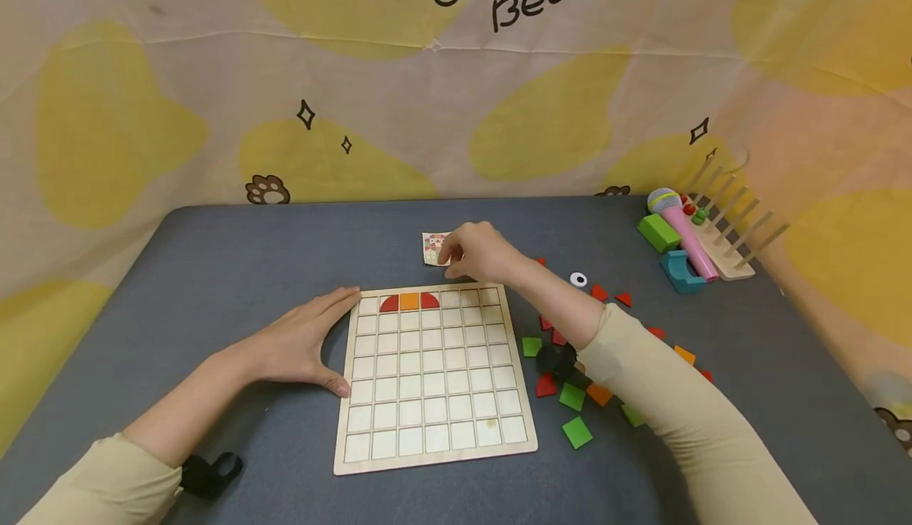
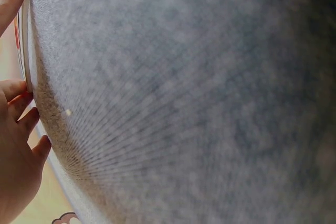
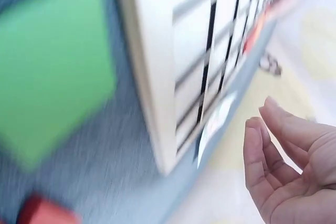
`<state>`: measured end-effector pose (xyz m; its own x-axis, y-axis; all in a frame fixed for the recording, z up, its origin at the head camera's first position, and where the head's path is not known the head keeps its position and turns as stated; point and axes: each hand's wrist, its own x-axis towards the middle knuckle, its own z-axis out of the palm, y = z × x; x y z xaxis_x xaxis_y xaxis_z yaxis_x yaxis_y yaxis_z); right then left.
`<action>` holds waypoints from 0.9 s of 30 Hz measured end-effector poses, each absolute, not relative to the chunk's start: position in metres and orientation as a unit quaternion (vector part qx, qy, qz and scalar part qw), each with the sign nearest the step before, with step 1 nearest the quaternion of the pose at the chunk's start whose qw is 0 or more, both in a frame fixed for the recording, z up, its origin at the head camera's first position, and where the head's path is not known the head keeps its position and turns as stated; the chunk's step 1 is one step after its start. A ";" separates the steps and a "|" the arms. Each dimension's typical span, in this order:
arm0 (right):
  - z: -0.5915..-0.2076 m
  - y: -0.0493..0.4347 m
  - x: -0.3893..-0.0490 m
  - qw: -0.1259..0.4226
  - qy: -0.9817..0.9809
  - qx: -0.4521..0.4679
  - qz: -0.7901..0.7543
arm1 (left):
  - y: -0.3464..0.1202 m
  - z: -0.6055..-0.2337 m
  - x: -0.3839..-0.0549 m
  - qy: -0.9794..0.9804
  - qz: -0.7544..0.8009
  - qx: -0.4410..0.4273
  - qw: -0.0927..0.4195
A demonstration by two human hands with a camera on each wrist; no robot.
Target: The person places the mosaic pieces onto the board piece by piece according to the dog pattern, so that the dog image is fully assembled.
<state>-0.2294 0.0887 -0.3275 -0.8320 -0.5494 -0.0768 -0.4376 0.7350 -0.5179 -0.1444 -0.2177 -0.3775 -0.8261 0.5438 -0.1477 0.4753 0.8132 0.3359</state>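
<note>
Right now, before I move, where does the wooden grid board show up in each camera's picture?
Head: the grid board lies flat, just below the center.
Left wrist: the grid board is only a thin edge at upper left, beside the left hand.
Right wrist: the grid board fills the upper middle, one corner pointing down.
Shared landmark: the gray tabletop.

grid board (image 1: 435,385) lies on the bench (image 1: 214,287); three tiles (image 1: 409,302) sit in columns two to four of its far row. left hand (image 1: 306,343) at the board's left edge. card (image 1: 431,249) behind the board, right hand (image 1: 480,252) at the card. loose pieces (image 1: 577,432) to the board's right. bench's far right corner: microphone (image 1: 687,236), peg rack (image 1: 737,268) to its right, two blocks (image 1: 659,232) to its left.
</note>
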 end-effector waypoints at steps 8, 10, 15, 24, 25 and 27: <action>-0.321 0.147 -0.249 0.102 0.933 -0.218 -0.267 | -0.216 -0.377 -0.144 0.945 0.141 0.268 0.121; -0.320 0.162 -0.254 0.103 0.935 -0.208 -0.267 | -0.216 -0.376 -0.144 0.945 0.141 0.269 0.121; -0.324 0.197 -0.264 0.118 0.937 -0.193 -0.265 | -0.216 -0.377 -0.144 0.945 0.141 0.272 0.119; -0.335 0.226 -0.269 0.166 0.929 -0.212 -0.254 | -0.217 -0.380 -0.144 0.945 0.143 0.267 0.120; -0.336 0.227 -0.269 0.169 0.929 -0.213 -0.252 | -0.216 -0.380 -0.144 0.945 0.144 0.267 0.120; -0.339 0.227 -0.270 0.176 0.927 -0.217 -0.249 | -0.217 -0.381 -0.144 0.946 0.143 0.267 0.119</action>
<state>-0.2697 0.2269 -0.3387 -0.8432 -0.4908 -0.2193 -0.3153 0.7820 -0.5377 -0.1440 -0.2166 -0.3807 -0.8291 0.5389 -0.1487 0.4705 0.8164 0.3349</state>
